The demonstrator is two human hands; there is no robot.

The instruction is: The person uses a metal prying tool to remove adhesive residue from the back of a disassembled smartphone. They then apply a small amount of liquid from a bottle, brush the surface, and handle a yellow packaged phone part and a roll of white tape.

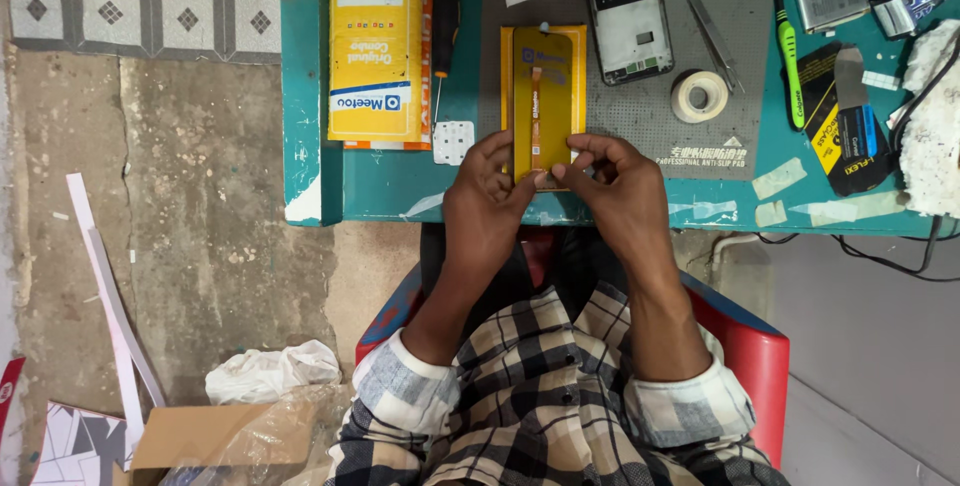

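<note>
Yellow-backed phone screen panel (pixel 543 96) lies flat on the grey anti-slip mat (pixel 640 131), long axis running away from me, near end right at my fingertips. Both hands are on that near end: left hand (pixel 487 208) has fingers curled, pinching the near-left corner; right hand (pixel 612 186) likewise part-closed, thumb and forefinger nipping the near-right corner. Neither hand holds anything else. A thin flex strip (pixel 536 116) runs down the panel's middle. My read: panel is light, thin, stiff but brittle, so it will crack if flexed, and the flex strip tears easily. Best held by the long edges or corners, not by the strip or the face. The mat should stop it sliding. Just beyond the right hand: tape roll (pixel 699 96) and tweezers (pixel 706 26); past them an open phone frame (pixel 627 8). Beyond the left hand: yellow product box (pixel 378 46), with a small white square piece (pixel 453 142) just beside the fingers. Far right of the right hand: green toothbrush (pixel 787 41), black-and-yellow packet (pixel 845 126). All of it on the teal table (pixel 380 186); red chair (pixel 750 346) under me.
</note>
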